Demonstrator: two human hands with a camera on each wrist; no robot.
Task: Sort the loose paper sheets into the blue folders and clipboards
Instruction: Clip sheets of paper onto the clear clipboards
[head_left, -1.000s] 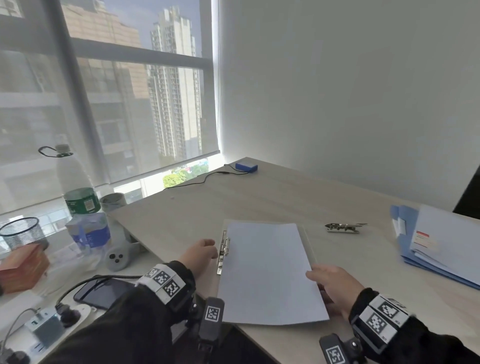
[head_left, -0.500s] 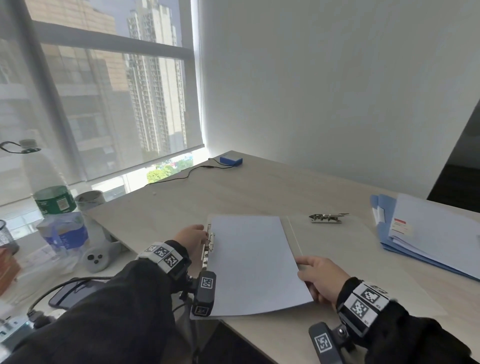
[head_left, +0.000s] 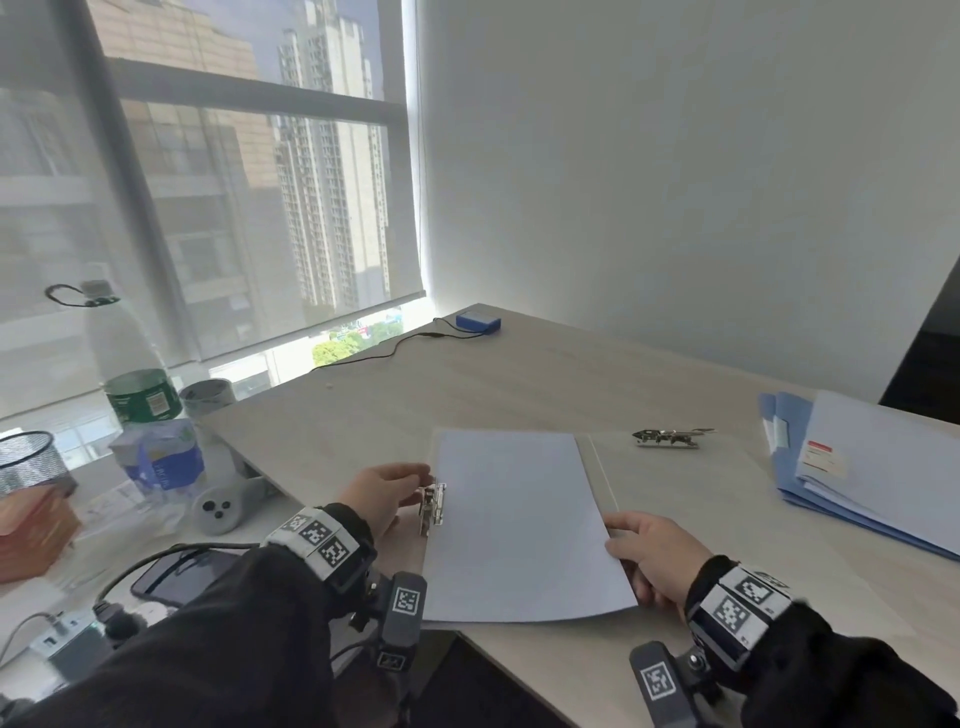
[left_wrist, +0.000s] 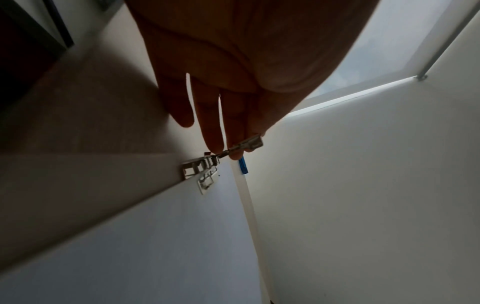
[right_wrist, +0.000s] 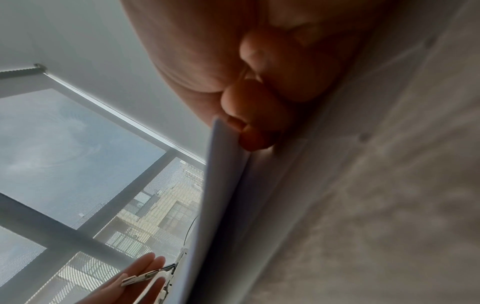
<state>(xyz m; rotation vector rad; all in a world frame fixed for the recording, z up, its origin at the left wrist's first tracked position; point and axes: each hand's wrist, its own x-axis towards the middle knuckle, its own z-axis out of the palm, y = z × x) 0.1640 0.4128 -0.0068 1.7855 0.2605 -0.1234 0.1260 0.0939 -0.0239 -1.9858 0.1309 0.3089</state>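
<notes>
Since the earlier frames, the left hand (head_left: 387, 493) has shifted from beside the metal clip (head_left: 432, 508) onto its lever, now raised between thumb and fingertips (left_wrist: 235, 151); the sheet lies as before. One open folder (head_left: 675, 499) lies flat on the desk (head_left: 467, 384), directly before the person. One white paper sheet (head_left: 519, 519) covers its left half. Two metal clips are counted: one at the sheet's 9 o'clock edge, a second clip (head_left: 670, 437) at the folder's 12 o'clock edge. Right hand (head_left: 652, 558) grips the sheet's 4 o'clock edge, thumb above, curled fingers beneath, lifting it slightly off the folder. One stack of blue folders (head_left: 857, 483) with papers rests at 2 o'clock, near the desk's right side. One small blue box (head_left: 478, 320) with a black cable sits at 12 o'clock, in the far corner. Bare desk separates folder, stack and box. The sheet's near edge overhangs the desk's front edge. One water bottle (head_left: 135, 374) stands at 10 o'clock.
</notes>
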